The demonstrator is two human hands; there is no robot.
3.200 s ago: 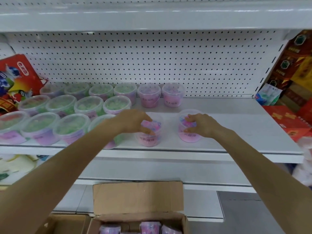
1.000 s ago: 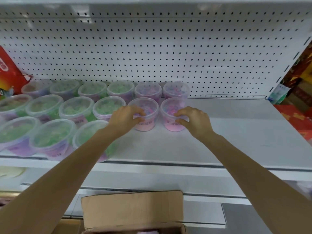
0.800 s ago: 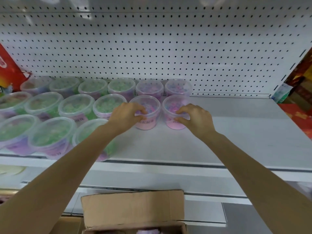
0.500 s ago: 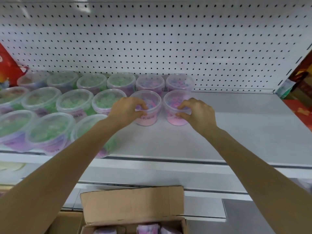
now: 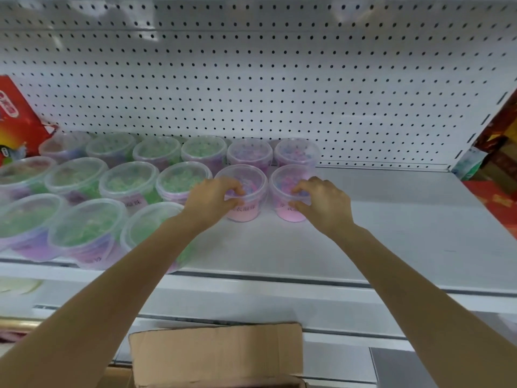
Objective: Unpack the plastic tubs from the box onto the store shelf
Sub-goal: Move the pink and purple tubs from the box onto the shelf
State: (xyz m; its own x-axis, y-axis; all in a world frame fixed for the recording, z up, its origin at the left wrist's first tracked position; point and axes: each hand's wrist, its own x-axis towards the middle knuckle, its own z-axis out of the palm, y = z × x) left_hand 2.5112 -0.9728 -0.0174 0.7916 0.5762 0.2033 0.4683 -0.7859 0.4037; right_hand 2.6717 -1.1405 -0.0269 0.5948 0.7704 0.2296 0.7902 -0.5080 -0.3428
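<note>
Two pink tubs stand side by side in the second row on the white shelf. My left hand grips the rim of the left pink tub. My right hand grips the near rim of the right pink tub. Both tubs rest on the shelf, just in front of two more pink tubs against the pegboard. Rows of green-filled tubs fill the shelf's left part. The cardboard box sits below, with only its raised flap showing.
The pegboard back wall rises behind the tubs. A red package leans at the far left, and red and brown goods stand at the right. The right half of the shelf is bare.
Both hands have pushed the two pink tubs from the shelf's front back into the second row, against the rear tubs. The view has tilted up, so the box's inside is hidden.
</note>
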